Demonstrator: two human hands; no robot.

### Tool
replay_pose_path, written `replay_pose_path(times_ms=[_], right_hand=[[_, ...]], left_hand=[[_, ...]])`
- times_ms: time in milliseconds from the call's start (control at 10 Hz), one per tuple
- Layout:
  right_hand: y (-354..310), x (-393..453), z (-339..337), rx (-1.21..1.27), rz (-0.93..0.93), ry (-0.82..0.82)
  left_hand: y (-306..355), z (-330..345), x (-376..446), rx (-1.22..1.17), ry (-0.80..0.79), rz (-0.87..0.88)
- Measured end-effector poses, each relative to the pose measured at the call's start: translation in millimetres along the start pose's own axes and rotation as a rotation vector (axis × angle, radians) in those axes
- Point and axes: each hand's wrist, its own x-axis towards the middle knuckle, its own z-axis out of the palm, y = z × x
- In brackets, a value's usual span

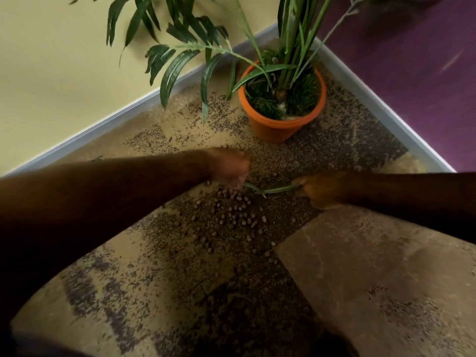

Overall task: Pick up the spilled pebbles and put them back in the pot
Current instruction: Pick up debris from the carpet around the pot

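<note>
Setting: corner of a room, speckled tan and dark carpet; yellow wall at upper left of the frame, purple wall at upper right, pale skirting along both.
Pot: orange pot stands upright on the carpet in the upper middle of the frame, close to the corner; green fill shows inside the rim.
Plant: tall green stems and long leaves rise from the pot and spread toward the upper left.
Pebbles: small round brown pebbles lie scattered on the carpet at the centre of the frame, below the pot and well apart from it; most sit in a loose cluster just under the two hands, a few stragglers trail toward lower right.
Left hand: left hand comes in from the left edge, fingers curled down and bunched at the top of the cluster; looks closed around something, but what is inside I cannot tell.
Right hand: right hand comes in from the right edge, fingers pinched narrow on one end of a loose green leaf.
Leaf: lies low across the gap between the hands, its other end near the left hand's fingertips.
Blur: slight, fine detail of the fingers is soft.
</note>
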Motion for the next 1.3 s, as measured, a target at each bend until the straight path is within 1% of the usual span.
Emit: replay_pose_path(times_ms=[100,200,300,400,500,600,700,800,900,1000,1100,1200,1300], right_hand=[[3.6,1.1,6.1,-0.027,-0.004,0.095],[-2.5,-1.9,4.8,-0.021,-0.019,0.119],[-10.0,-6.7,3.2,0.158,0.032,0.082],[-3.7,-12.9,2.8,0.244,0.083,0.066],[1.2,-13.4,6.8,0.219,0.056,0.059],[1.9,-8.4,16.0,0.136,0.009,0.062],[-1.8,-0.9,31.0,0.110,0.022,0.084],[-3.1,1.3,40.8,0.159,0.002,0.141],[-3.9,0.3,49.0,0.139,-0.047,0.285],[-5.4,0.4,51.8,0.160,-0.033,0.290],[-15.7,-2.7,56.3,0.283,0.037,0.262],[-14.3,-6.5,49.3,0.274,0.024,0.246],[6.8,-18.9,22.8,0.461,-0.073,0.270]], left_hand=[[-22.4,12.7,-5.1,-0.047,-0.171,-0.378],[-30.2,6.7,-10.1,-0.076,-0.074,-0.407],[-32.9,-11.4,-16.2,-0.155,0.087,-0.415],[-40.0,-18.3,-21.3,-0.236,0.157,-0.459],[-43.9,-33.6,-28.2,-0.346,0.271,-0.504],[-45.9,-41.7,-32.8,-0.436,0.369,-0.498],[-49.7,-48.7,-39.8,-0.591,0.544,-0.521],[-55.4,-49.3,-41.7,-0.649,0.671,-0.551],[-65.4,-45.5,-39.4,-0.665,0.842,-0.641],[-67.6,-41.1,-33.2,-0.582,0.924,-0.725],[-66.0,-37.7,-25.3,-0.514,0.970,-0.741],[-66.0,-38.7,-24.0,-0.523,0.996,-0.711],[-71.8,-41.7,-28.1,-0.556,1.062,-0.744]])
